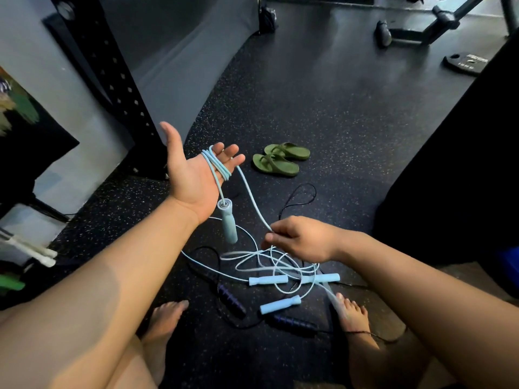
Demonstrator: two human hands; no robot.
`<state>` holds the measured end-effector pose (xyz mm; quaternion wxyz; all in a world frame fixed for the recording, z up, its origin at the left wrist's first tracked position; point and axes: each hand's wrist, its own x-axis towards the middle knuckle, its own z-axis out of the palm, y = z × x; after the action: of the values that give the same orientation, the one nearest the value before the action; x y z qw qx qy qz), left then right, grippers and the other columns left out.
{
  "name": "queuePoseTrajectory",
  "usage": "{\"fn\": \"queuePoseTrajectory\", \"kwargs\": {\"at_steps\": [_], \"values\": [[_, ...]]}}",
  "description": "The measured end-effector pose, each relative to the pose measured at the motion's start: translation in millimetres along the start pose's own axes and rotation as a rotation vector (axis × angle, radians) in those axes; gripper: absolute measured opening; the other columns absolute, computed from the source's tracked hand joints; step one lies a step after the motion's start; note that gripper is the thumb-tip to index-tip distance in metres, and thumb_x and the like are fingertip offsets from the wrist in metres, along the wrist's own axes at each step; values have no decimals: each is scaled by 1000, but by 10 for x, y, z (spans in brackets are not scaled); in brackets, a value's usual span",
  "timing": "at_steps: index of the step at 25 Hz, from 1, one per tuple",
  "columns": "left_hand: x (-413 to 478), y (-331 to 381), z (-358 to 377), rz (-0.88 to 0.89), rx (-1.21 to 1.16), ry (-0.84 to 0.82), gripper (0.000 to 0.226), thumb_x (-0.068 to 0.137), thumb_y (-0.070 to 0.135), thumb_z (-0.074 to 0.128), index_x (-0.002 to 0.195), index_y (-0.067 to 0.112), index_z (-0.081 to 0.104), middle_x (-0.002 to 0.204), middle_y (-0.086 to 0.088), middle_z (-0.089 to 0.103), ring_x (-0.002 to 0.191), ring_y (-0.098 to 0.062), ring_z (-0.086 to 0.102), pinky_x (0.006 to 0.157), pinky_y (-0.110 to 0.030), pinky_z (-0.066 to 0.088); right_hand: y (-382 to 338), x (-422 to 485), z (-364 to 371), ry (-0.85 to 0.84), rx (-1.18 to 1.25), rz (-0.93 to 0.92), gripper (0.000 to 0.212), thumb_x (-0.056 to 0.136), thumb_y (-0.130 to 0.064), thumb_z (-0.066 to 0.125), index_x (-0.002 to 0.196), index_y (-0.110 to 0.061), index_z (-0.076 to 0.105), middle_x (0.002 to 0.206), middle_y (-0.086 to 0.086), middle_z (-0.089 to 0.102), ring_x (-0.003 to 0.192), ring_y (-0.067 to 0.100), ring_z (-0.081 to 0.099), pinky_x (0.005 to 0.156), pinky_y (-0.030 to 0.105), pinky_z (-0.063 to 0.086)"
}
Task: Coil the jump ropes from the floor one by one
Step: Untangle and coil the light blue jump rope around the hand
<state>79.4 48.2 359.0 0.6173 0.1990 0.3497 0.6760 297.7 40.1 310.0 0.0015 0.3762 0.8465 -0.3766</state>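
Rope (217,165) loops round my left hand (193,175), fingers (230,151) straight, palm up, handle (229,226) dangling below; my right hand (300,238) pinches its strand, over other ropes (261,259) tangled on the floor (323,122).

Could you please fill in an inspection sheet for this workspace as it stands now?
Surface: dark speckled floor.
Job's things: light blue rope looped round the fingers of the left hand, its handle hanging; tangled ropes, blue and dark, on the floor.
Clutter: green sandals.
Hands: left hand open, palm up; right hand pinches the light blue rope.
Cables: nothing seen besides the ropes.
Surroundings: rack upright, weight plate, bare feet.
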Motion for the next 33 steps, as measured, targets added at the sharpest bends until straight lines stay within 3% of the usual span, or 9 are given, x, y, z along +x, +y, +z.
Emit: {"fn": "queuePoseTrajectory", "kwargs": {"at_steps": [4, 7, 10, 15, 20, 24, 26, 28, 33], "values": [[41, -31, -39, -7, 40, 14, 90, 86, 85, 31, 109, 3, 59, 87, -7, 53, 84, -23, 65, 96, -53, 56, -258, -105, -85, 11, -106, -116, 40, 106, -43, 41, 105, -14, 68, 75, 3, 63, 67, 14, 57, 67, 31, 46], [6, -30, -16, -60, -31, 53, 88, 83, 88, 37, 106, 6, 60, 77, -4, 50, 63, -19, 60, 93, -50, 55, -319, -136, -107, -1, -77, -97, 40, 107, -43, 39, 108, -16, 68, 79, 0, 66, 70, 8, 60, 68, 24, 47], [-25, 92, 11, -129, -110, 29, 85, 77, 94, 38, 84, 11, 53, 70, -1, 47, 56, -21, 58, 93, -40, 49, -78, -85, -80, 10, -43, 81, 42, 108, -41, 37, 104, -17, 71, 68, -6, 58, 57, -1, 52, 56, 19, 41], [-97, 156, 26, -308, -119, -136, 93, 67, 101, 35, 84, 11, 52, 65, 5, 37, 56, -18, 47, 86, -31, 48, 358, -38, -117, 181, 59, 435, 45, 108, -40, 37, 101, -15, 74, 53, -7, 49, 41, 2, 46, 48, 24, 35], [-214, 118, 136, -422, -52, -386, 111, 57, 108, 19, 90, 9, 58, 58, 7, 43, 61, -19, 50, 80, -33, 53, 398, -39, -169, 186, 69, 519, 43, 107, -39, 37, 102, -19, 75, 48, -6, 47, 30, 5, 45, 45, 24, 36], [-212, 147, 154, -281, -230, -371, 120, 63, 105, 25, 110, 1, 61, 92, -7, 67, 100, -31, 68, 106, -39, 47, 239, 27, 9, 58, -68, 395, 47, 107, -44, 37, 107, -15, 73, 77, 5, 66, 70, 18, 62, 67, 30, 48], [-152, 193, 124, -184, -198, -277, 120, 67, 103, 22, 118, 1, 61, 109, -11, 68, 122, -36, 64, 114, -43, 42, 152, 27, 99, 20, -131, 281, 48, 106, -46, 36, 96, -13, 69, 83, 10, 68, 77, 22, 63, 74, 35, 50], [-93, 213, 80, -113, -155, -166, 119, 69, 101, 21, 125, 2, 56, 114, -13, 68, 124, -38, 64, 112, -43, 43, 63, 10, 132, 21, -151, 166, 46, 106, -46, 36, 85, -15, 63, 77, 8, 65, 72, 21, 60, 71, 37, 48], [85, 87, -27, -61, -70, -19, 125, 81, 93, 20, 144, -14, 32, 132, -27, 59, 121, -37, 65, 113, -51, 44, -133, -28, 23, 69, -266, -80, 43, 107, -43, 36, 95, -11, 62, 69, 4, 62, 66, 23, 57, 64, 38, 45]]}}
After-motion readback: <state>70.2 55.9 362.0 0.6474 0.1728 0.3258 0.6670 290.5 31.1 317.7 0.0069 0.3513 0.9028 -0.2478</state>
